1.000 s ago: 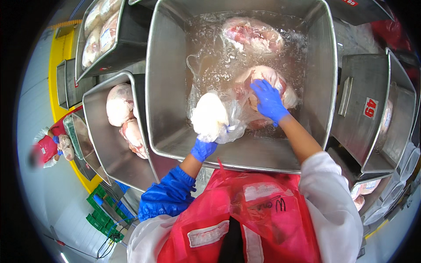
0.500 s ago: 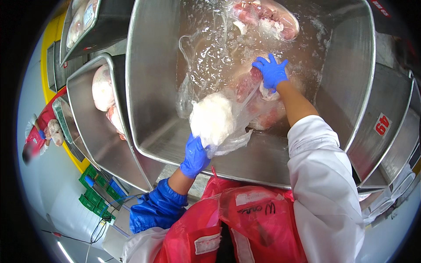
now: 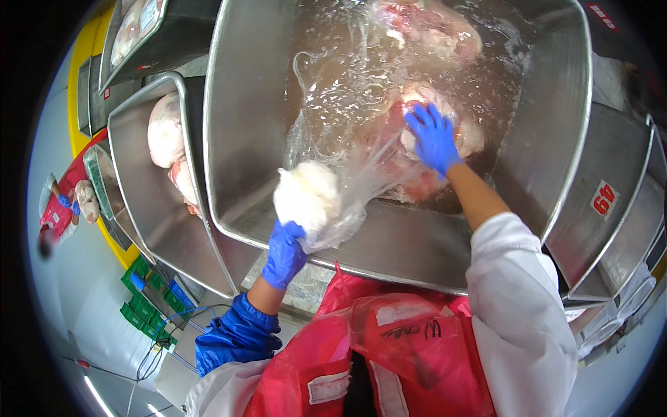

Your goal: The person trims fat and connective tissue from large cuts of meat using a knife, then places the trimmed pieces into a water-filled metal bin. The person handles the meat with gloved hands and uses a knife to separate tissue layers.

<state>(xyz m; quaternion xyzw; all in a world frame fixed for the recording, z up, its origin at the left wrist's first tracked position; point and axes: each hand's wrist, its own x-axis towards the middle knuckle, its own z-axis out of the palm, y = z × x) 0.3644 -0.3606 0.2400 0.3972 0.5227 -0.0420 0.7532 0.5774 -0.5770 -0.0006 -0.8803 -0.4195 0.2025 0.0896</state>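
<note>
My left hand [image 3: 285, 255], in a blue glove, is closed on a clear plastic bag [image 3: 340, 226] near the front wall of a deep metal tub. A rounded white lump [image 3: 306, 194] bulges just above these fingers; I cannot tell what it is made of. The plastic stretches right towards a large piece of raw meat [image 3: 420, 94] that lies partly in murky liquid. On that meat rests my right hand [image 3: 434, 139], also gloved in blue, its fingers spread. Another raw piece of meat [image 3: 434, 31] lies farther back in the liquid.
The metal tub [image 3: 240, 104] has high walls all round. Clear plastic film [image 3: 299, 132] floats along its left side. To the left, another metal tub [image 3: 142, 187] holds meat. More metal tubs [image 3: 590, 208] stand at the right. A person in red [image 3: 66, 198] is at the far left.
My left hand has drawn the white lump and plastic left and towards me, pulling the plastic longer. My right hand has shifted slightly down on the meat. The far piece has turned in the liquid.
</note>
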